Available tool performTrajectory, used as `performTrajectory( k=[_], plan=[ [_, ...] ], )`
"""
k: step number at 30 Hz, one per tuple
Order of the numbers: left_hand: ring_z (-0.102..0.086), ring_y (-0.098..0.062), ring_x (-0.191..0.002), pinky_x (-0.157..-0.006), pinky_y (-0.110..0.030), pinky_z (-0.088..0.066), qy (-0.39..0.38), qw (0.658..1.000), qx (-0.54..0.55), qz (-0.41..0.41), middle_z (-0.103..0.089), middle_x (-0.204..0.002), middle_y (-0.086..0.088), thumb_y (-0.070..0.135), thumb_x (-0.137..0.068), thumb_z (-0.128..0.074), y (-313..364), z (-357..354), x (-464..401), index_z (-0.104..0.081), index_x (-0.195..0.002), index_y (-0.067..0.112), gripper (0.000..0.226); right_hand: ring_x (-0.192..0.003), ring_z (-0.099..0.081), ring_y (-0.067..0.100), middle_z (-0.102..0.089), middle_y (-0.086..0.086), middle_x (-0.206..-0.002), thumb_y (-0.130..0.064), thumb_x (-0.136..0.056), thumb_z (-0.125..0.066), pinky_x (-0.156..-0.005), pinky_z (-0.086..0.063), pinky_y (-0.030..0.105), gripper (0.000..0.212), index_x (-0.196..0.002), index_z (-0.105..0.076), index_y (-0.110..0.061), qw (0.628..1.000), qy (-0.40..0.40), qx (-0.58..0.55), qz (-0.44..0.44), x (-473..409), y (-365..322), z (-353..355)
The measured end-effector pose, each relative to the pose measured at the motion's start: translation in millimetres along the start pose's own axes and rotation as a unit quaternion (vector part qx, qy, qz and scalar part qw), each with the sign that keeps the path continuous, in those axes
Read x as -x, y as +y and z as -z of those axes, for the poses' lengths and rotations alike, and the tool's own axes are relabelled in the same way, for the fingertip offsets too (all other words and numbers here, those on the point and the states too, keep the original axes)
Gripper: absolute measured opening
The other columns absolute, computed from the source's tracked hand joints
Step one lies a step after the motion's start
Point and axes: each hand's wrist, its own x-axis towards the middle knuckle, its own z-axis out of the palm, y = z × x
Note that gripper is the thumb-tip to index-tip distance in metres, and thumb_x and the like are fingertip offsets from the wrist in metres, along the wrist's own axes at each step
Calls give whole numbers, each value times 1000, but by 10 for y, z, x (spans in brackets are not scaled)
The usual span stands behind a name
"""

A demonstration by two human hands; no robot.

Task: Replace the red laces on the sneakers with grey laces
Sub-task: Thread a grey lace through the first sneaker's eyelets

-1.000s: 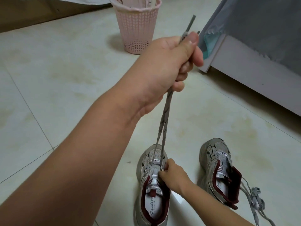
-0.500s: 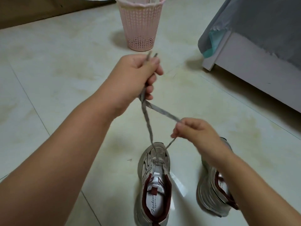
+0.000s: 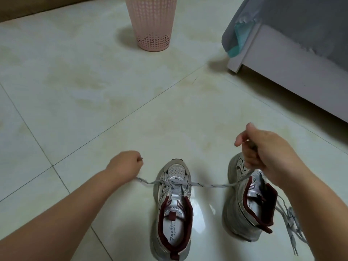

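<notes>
Left hand (image 3: 125, 164): grip clenched round one end of the grey lace (image 3: 207, 185), held low over the floor (image 3: 94, 91), left of the near sneaker (image 3: 173, 210).
Right hand (image 3: 263, 151): grip clenched round the other end of the lace, raised above the toe of the far sneaker (image 3: 246, 202).
Grey lace: threaded through the front eyelets of the near sneaker, crossed over its tongue and drawn out sideways to both hands; the right run passes in front of the far sneaker.
Near sneaker: grey with dark red lining, stood upright on the floor, toe pointed away from the camera, only the front eyelets laced.
Far sneaker: same make, set just right of the first, tilted so that its opening is turned rightward; no lace is seen in its eyelets.
Loose lace (image 3: 290, 223): a second grey lace, heaped on the floor at the right side of the far sneaker.
Basket (image 3: 152, 23): pink, perforated, stood at the far edge of the floor.
Bed (image 3: 293, 59): white frame under a grey cover, at the far right corner.
</notes>
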Motion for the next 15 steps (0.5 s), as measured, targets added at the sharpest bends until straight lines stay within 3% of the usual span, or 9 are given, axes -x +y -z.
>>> performTrajectory(
  k=[2,4,7,10,13,15],
  plan=[
    [-54,-25,-107,-88,-31,-42,-15,999,-47,-18,-57,-117,-6,25,-92,-45,53,-176,42,-58,-112,17,25,-35,-31,10,-45,-1,-43,-26,-99,-38,-36,-30,20,34,-79,-62,-12,998,6,61,-1,-41,147,-48],
    [-52,-25,-106,-87,-33,-42,28,997,-58,-49,-52,-114,-5,26,-92,-44,171,-298,123,-58,-109,19,23,-31,-31,4,-49,-4,-43,-17,-97,-41,-33,-26,15,24,-89,-63,-20,996,-4,93,-6,-84,312,-108],
    [-52,-20,-93,-79,-32,-41,84,990,-5,-114,-52,-94,0,32,-92,-43,444,-441,303,-60,-87,21,21,-29,-26,2,-38,-10,-35,-25,-97,-44,-32,-20,11,27,-82,-66,-19,991,-31,131,-5,-124,540,-231],
    [-52,-16,-80,-74,-31,-43,30,992,52,-109,-50,-71,4,52,-81,-50,697,-608,449,-47,-55,19,42,-32,-27,2,-34,-11,-38,-36,-95,-45,-36,-22,10,43,-65,-67,-13,987,-59,145,-26,-141,724,-341],
    [-46,-16,-97,-86,-34,-41,-5,998,25,-60,-49,-91,3,62,-70,-55,810,-781,470,-48,-62,21,43,-36,-32,7,-45,-8,-43,-17,-93,-51,-39,-28,16,34,-62,-64,-15,989,-62,127,-37,-184,851,-421],
    [-42,-20,-107,-89,-34,-42,-17,999,17,-37,-47,-106,-1,52,-74,-57,827,-832,459,-56,-79,18,34,-38,-36,7,-56,-3,-53,-7,-92,-51,-41,-31,19,30,-65,-63,-15,992,-35,116,-31,-247,888,-429]
  ],
)
